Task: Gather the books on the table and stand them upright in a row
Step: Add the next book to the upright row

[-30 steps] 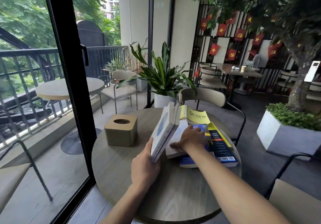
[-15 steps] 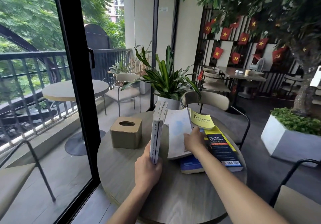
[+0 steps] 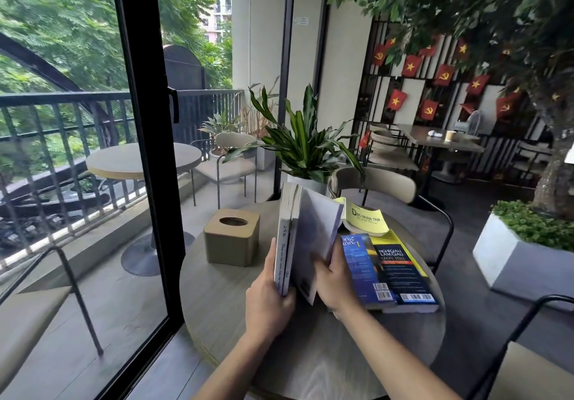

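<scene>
On the round grey table [image 3: 236, 300], my left hand [image 3: 268, 297] grips two white books [image 3: 285, 238] standing upright on their edge. My right hand [image 3: 334, 278] holds a third white book [image 3: 315, 235], tilted up and leaning towards the upright pair. To the right lie a blue book [image 3: 360, 266] and a black-and-yellow book [image 3: 402, 269], flat and overlapping. A yellow book [image 3: 366, 219] lies flat behind them, partly hidden by the white book.
A tan tissue box [image 3: 231, 236] stands on the table left of the books. A chair [image 3: 377, 185] and a potted plant [image 3: 306, 151] sit beyond the table. A glass door frame [image 3: 146, 151] runs along the left; another chair [image 3: 525, 368] is at near right.
The two white books in my left hand went from tilted to upright. My right hand lifted the white book off the flat pile and swung it up towards them.
</scene>
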